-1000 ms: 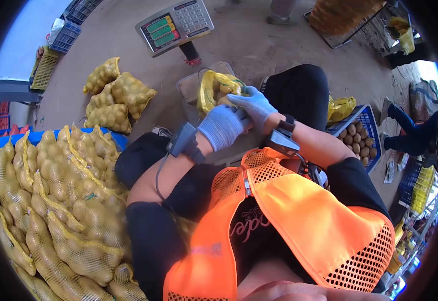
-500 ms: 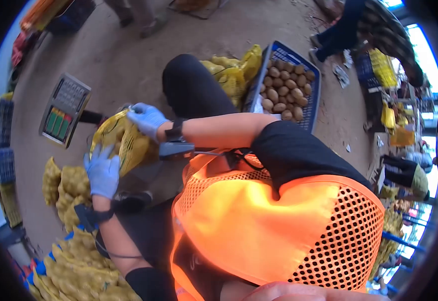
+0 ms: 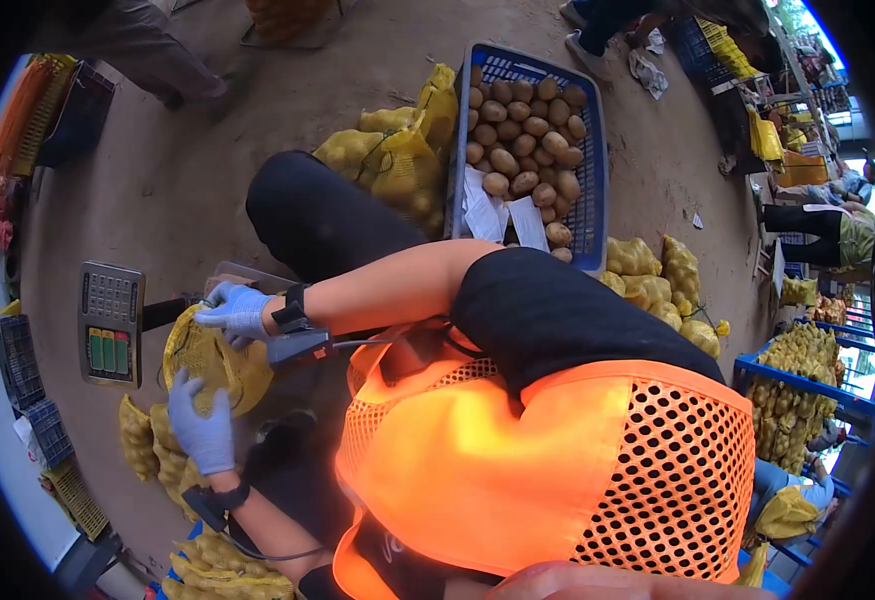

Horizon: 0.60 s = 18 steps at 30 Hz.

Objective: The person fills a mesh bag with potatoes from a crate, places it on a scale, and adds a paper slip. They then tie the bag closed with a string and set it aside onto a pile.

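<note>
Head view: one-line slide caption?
Gloved right hand grips a yellow mesh bag near a scale, left hand open at the bag; blue crate of potatoes nearby.

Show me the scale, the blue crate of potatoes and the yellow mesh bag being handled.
Scale (image 3: pixel 108 352), head view: its lit display.
Blue crate (image 3: pixel 590 195), head view: its side wall, right in the picture.
Yellow mesh bag (image 3: pixel 241 378), head view: the netting of its body.
</note>
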### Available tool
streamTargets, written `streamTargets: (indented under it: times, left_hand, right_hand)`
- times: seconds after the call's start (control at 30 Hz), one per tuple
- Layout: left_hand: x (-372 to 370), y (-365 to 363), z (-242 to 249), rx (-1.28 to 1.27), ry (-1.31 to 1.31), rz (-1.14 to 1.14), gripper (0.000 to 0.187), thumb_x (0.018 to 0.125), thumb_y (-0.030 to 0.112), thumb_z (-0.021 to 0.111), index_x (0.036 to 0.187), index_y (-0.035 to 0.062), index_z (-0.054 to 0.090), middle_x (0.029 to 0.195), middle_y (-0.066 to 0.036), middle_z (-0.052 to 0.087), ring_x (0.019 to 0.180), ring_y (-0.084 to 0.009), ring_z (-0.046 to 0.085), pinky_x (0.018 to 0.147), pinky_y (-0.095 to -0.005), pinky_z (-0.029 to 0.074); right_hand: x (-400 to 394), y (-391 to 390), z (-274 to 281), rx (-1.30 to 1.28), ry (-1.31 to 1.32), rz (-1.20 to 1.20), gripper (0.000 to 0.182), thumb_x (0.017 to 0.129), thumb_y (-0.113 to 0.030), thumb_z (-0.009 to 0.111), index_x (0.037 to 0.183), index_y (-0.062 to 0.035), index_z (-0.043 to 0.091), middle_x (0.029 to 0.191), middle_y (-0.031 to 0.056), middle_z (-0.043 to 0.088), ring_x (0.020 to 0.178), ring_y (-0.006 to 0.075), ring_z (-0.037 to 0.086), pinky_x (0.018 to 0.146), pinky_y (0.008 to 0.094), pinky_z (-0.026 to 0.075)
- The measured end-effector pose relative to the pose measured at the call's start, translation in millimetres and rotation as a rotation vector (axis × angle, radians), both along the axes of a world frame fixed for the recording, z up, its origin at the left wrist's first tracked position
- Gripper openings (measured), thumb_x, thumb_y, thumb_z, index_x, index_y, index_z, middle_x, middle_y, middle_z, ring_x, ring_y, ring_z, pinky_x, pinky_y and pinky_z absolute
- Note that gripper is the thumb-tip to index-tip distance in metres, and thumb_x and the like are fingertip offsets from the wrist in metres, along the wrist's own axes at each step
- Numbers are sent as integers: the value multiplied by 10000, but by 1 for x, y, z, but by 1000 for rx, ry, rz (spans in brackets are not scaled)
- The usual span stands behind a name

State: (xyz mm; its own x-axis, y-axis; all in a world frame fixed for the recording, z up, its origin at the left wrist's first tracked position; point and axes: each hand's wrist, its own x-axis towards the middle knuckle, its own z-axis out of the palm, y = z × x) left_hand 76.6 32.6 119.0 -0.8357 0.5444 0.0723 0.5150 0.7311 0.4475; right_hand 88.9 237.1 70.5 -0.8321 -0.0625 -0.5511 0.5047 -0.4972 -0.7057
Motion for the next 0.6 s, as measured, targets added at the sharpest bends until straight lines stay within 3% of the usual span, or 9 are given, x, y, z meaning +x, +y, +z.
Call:
streamTargets:
  times: [0.03, 0.1, 0.17, 0.23, 0.27, 0.33, 0.43, 0.5, 0.6]
  left_hand:
    - [5, 0, 6, -6, 0, -8, 246, 692, 64, 691, 910, 11, 591, 1195, -165, 562, 1114, -306, 519, 955, -356, 392]
    - [16, -4, 22, 209, 187, 150, 223, 789, 78, 662, 983, -8, 592, 1136, -136, 595, 1042, -245, 555, 919, -338, 417]
    - [19, -29, 23, 203, 357, 283, 256, 847, 110, 637, 1059, -22, 581, 1073, -113, 618, 966, -206, 576, 878, -321, 445]
    - [30, -45, 22, 189, 469, 311, 279, 862, 130, 632, 1088, -24, 575, 1015, -105, 629, 912, -193, 585, 831, -315, 469]
    - [37, -50, 18, 273, 434, 466, 281, 862, 117, 626, 1090, -36, 567, 1039, -112, 615, 921, -206, 579, 847, -328, 463]
    - [52, -68, 1, 389, 353, 699, 331, 880, 161, 601, 1148, -20, 531, 1110, -111, 565, 969, -205, 544, 867, -356, 447]
    - [81, -49, -16, 719, 5, 1003, 403, 885, 233, 587, 1206, 9, 493, 1167, -115, 520, 1047, -217, 500, 887, -385, 421]
    - [90, -46, -36, 721, -54, 992, 430, 883, 254, 581, 1227, 19, 474, 1195, -111, 497, 1084, -222, 474, 897, -397, 408]
    - [93, -33, -38, 701, -131, 1010, 457, 879, 268, 577, 1249, 29, 454, 1230, -108, 469, 1127, -232, 445, 909, -411, 394]
  right_hand:
    - [6, 10, 7, -6, 0, -8, 465, 834, -338, 633, 1138, -11, 505, 1017, 148, 600, 894, 216, 604, 769, 344, 507]
    - [16, 34, 17, 565, 269, 14, 504, 808, -342, 671, 1133, -15, 469, 954, 131, 594, 838, 189, 614, 698, 322, 527]
    - [29, 75, 33, 561, 388, -140, 428, 824, -285, 659, 1104, -23, 466, 924, 109, 592, 814, 187, 630, 672, 292, 532]
    - [43, 125, 34, -52, 447, -360, 275, 836, -185, 643, 1021, -33, 507, 885, 61, 586, 771, 135, 624, 616, 227, 520]
    - [59, 149, 45, 28, 424, -481, 201, 837, -119, 633, 983, -44, 518, 854, 43, 584, 769, 128, 620, 609, 228, 515]
    - [80, 211, 15, 631, 518, -716, 169, 819, -124, 660, 922, -35, 559, 805, 29, 593, 731, 104, 576, 652, 232, 483]
    - [139, 327, -60, 1340, 260, -980, 275, 750, -218, 712, 912, -31, 593, 788, 87, 589, 703, 167, 566, 666, 290, 478]
    - [199, 383, -102, 1858, -157, -866, 390, 707, -368, 714, 968, -99, 608, 928, 158, 588, 908, 299, 562, 799, 415, 448]
    - [250, 408, -101, 1619, -994, -568, 767, 659, -648, 645, 1270, -211, 490, 1200, 195, 515, 1123, 345, 480, 970, 463, 352]
